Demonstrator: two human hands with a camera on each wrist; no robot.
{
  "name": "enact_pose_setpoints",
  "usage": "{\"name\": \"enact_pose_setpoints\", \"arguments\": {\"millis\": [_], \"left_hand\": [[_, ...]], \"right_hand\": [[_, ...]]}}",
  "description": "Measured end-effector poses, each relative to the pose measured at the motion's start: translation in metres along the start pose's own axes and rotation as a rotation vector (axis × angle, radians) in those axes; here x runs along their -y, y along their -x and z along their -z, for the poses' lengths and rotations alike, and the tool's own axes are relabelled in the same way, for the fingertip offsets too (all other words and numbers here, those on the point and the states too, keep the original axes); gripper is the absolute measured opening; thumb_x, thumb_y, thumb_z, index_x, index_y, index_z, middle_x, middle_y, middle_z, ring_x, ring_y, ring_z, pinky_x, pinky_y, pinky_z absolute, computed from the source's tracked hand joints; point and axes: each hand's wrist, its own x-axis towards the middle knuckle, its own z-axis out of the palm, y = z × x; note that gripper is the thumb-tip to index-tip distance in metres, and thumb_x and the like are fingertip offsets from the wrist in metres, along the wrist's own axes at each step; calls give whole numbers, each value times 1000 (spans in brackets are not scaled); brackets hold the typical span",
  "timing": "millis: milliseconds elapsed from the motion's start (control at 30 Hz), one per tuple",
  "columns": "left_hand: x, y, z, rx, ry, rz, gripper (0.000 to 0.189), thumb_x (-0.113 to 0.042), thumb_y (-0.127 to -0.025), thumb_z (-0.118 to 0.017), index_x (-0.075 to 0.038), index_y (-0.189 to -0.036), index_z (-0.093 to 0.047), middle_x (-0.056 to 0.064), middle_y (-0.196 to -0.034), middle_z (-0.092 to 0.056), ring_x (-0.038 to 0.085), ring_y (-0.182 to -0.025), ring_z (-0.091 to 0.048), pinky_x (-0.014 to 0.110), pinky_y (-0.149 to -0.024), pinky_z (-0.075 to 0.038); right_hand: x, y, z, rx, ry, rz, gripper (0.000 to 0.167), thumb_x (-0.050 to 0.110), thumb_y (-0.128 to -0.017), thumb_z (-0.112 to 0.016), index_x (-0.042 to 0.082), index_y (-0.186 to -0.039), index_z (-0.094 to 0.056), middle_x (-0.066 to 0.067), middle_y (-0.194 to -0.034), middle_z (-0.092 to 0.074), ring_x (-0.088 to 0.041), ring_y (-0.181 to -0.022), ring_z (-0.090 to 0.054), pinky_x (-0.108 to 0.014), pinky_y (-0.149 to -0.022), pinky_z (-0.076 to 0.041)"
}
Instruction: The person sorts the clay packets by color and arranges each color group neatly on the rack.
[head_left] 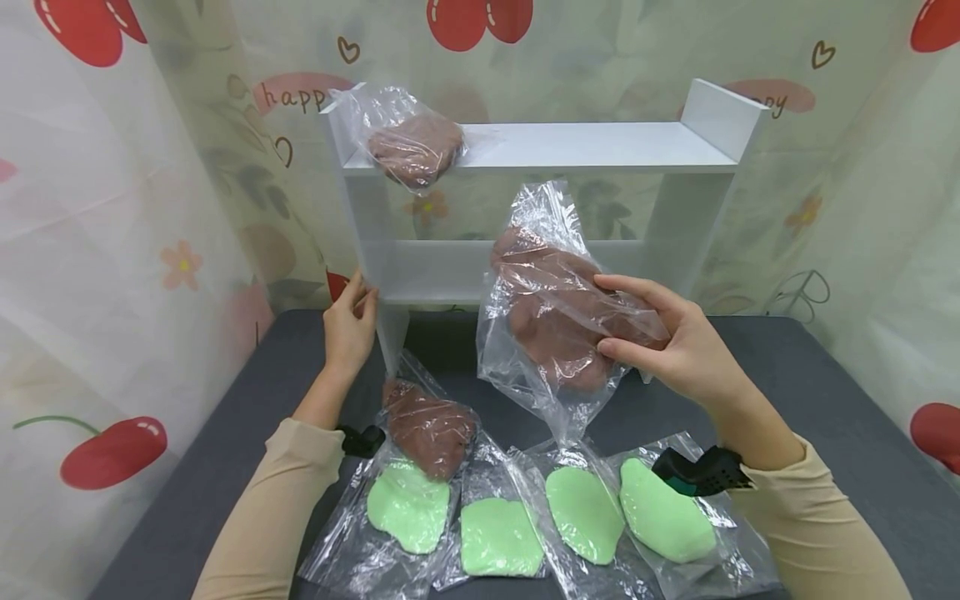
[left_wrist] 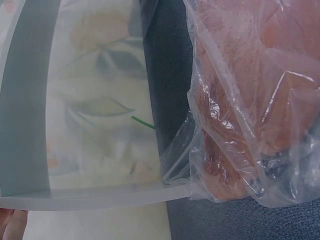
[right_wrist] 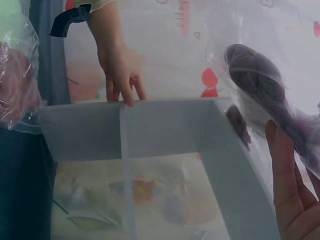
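Note:
My right hand (head_left: 682, 342) pinches a clear plastic bag of brown clay-like dough (head_left: 555, 308) between thumb and fingers, holding it up before the white shelf (head_left: 585, 146). The same bag (right_wrist: 257, 75) shows beside my right fingers in the right wrist view. With its fingertips, my left hand (head_left: 349, 329) touches the outer edge of the shelf's left side panel. Its fingers look fairly straight in the right wrist view. Another brown bag (head_left: 420, 154) lies on the top board at the left, its front part hanging over the edge.
Nearer on the dark table (head_left: 810, 392), a brown bag (head_left: 431, 429) leans at the shelf's left foot, overlapping bagged green dough (head_left: 408, 504). Several flat green bags, including one (head_left: 667, 512) at the right, line the front. A printed curtain (head_left: 172, 250) surrounds the table.

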Motion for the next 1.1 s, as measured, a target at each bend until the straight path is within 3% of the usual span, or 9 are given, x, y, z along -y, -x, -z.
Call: {"name": "enact_pose_setpoints", "arguments": {"millis": [433, 867, 1100], "left_hand": [[0, 0, -1, -6, 15, 2, 48, -13, -97, -50, -13, -143, -38, 21, -133, -54, 36, -112, -60, 47, -90, -52], [-1, 0, -1, -14, 14, -9, 48, -12, -97, -50, -13, -143, -39, 24, -130, -54, 37, -112, -60, 48, -88, -52], [-1, 0, -1, -13, 9, -2, 48, -12, -97, -50, -13, -143, -39, 25, -130, -55, 37, -112, -60, 47, -88, -52]], "right_hand": [[17, -22, 5, -130, -54, 75, 59, -21, -77, -60, 4, -131, -52, -3, -122, -56, -7, -93, -64, -16, -72, -55], [38, -50, 12, -302, -98, 121, 53, -14, -80, -61, 9, -127, -56, -7, -121, -53, -14, -97, -61, -17, -71, -56], [45, -64, 13, -361, -94, 107, 50, -6, -79, -67, 11, -125, -58, -5, -119, -55, -12, -67, -64, -17, -55, -53]]}}
